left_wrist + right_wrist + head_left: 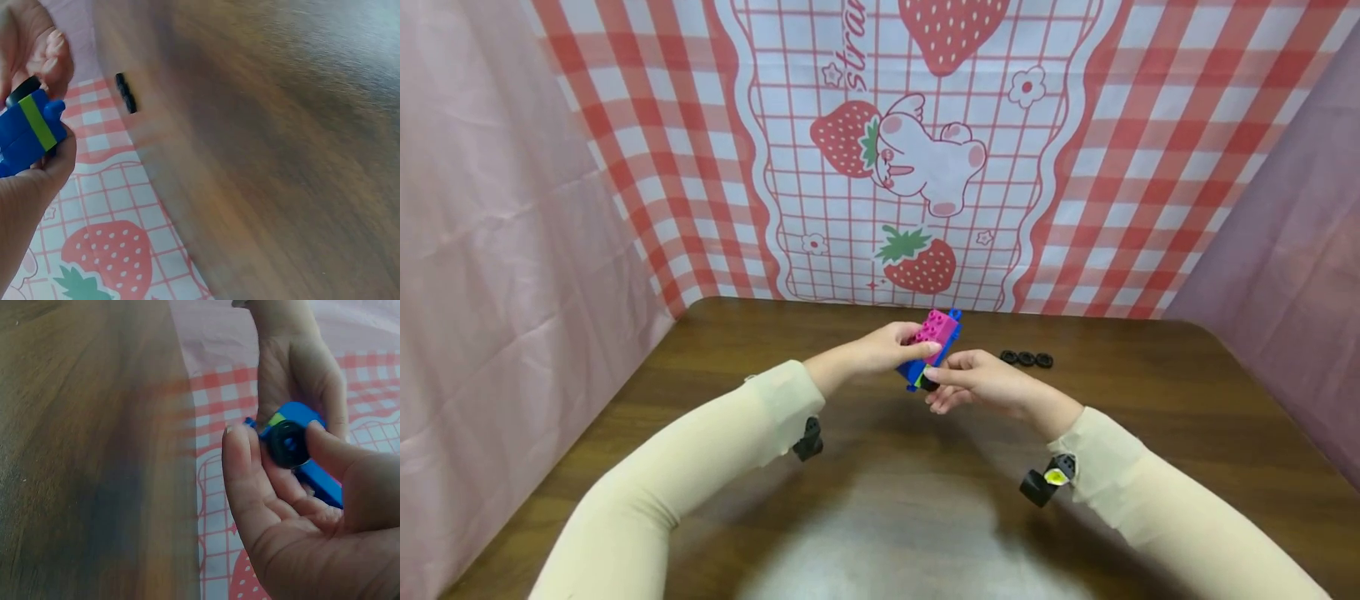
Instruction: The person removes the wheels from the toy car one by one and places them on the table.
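My left hand (883, 350) grips a toy block car, its thumb across a pink studded brick (936, 327) that sits on the blue base (25, 134). A lime-green stripe (37, 122) crosses one end of the base, beside a small blue knob. The car is tilted above the table. My right hand (992, 385) is at the near end of the car and pinches a black wheel (289, 445) with its thumb and fingers. In the right wrist view the wheel lies against the car's side; whether it is seated on the axle I cannot tell.
Three black tyres (1026, 359) lie in a row on the brown wooden table (760, 517), to the right of the hands. A checked strawberry cloth (917, 267) hangs behind the table, and pink curtains (512, 250) hang at both sides.
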Available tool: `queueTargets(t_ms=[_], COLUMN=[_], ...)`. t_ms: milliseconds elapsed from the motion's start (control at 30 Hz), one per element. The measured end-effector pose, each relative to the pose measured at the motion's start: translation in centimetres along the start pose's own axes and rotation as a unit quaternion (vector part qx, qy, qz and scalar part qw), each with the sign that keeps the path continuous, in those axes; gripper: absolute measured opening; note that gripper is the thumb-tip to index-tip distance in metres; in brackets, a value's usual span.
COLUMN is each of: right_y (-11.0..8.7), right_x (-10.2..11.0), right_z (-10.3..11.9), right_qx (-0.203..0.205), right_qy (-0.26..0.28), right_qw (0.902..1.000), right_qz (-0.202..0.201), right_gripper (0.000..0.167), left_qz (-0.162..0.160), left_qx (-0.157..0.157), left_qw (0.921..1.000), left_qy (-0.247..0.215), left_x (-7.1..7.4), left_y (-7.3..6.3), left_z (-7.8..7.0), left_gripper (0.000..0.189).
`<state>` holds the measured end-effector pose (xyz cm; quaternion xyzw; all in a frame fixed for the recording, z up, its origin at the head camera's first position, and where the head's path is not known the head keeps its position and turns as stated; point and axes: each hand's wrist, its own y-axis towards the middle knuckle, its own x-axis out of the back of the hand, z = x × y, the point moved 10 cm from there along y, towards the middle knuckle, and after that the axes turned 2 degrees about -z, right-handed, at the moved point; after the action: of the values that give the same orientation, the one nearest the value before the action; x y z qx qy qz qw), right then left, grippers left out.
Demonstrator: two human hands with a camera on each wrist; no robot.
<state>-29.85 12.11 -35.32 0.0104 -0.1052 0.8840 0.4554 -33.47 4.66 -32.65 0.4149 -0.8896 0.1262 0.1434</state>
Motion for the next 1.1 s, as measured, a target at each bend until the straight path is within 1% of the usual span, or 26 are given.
queueTargets(t_ms=[67, 167, 300, 433, 533, 633, 767, 867, 933, 1033, 1100], right_y=[0.0, 0.0, -0.1, -0.2, -0.2, -0.2, -0.4, -0.5, -0.5, -0.5, -0.6], right_x=[-0.2, -0.5, -0.9, -1.3, -1.4, -1.1, -0.2, 0.4, 0.7, 0.8, 0.8], right_z=[0.1, 0.5, 1.0, 1.2, 1.1, 1.2, 1.7, 2.0, 1.9, 1.8, 1.8], right_qx=[0.008, 0.025, 0.046, 0.059, 0.067, 0.078, 0.095, 0.099, 0.095, 0.095, 0.100], right_qy=[-0.006, -0.023, -0.042, -0.049, -0.056, -0.074, -0.119, -0.148, -0.158, -0.173, -0.183], right_qw=[0.9999, 0.9993, 0.9975, 0.9956, 0.9946, 0.9937, 0.9880, 0.9819, 0.9794, 0.9752, 0.9716], right_qz=[0.007, 0.016, 0.032, 0.054, 0.055, 0.034, -0.024, -0.063, -0.081, -0.100, -0.112], right_gripper=[0.045, 0.049, 0.043, 0.037, 0.036, 0.036, 0.036, 0.036, 0.036, 0.035, 0.034], left_qz=[0.011, 0.019, 0.025, 0.028, 0.029, 0.024, 0.012, -0.001, -0.014, -0.027, -0.031], left_qx=[0.002, 0.006, 0.005, 0.005, 0.008, 0.011, 0.009, 0.009, 0.010, 0.016, 0.022], left_qw=[0.9998, 0.9994, 0.9990, 0.9990, 0.9992, 0.9994, 0.9998, 0.9999, 0.9992, 0.9975, 0.9970], left_qy=[-0.014, -0.028, -0.036, -0.035, -0.028, -0.021, -0.010, 0.012, 0.037, 0.063, 0.067], left_x=[-0.2, -0.2, -0.3, -0.5, -0.6, -0.7, -0.7, -0.6, -0.4, -0.3, -0.4], left_y=[-0.1, -0.2, -0.2, -0.2, -0.2, -0.1, 0.0, 0.1, 0.2, 0.4, 0.5], left_z=[-0.1, -0.3, -0.5, -0.5, -0.4, -0.5, -0.7, -0.9, -0.9, -0.7, -0.5], left_gripper=[0.041, 0.040, 0.037, 0.036, 0.036, 0.035, 0.036, 0.037, 0.037, 0.037, 0.037])
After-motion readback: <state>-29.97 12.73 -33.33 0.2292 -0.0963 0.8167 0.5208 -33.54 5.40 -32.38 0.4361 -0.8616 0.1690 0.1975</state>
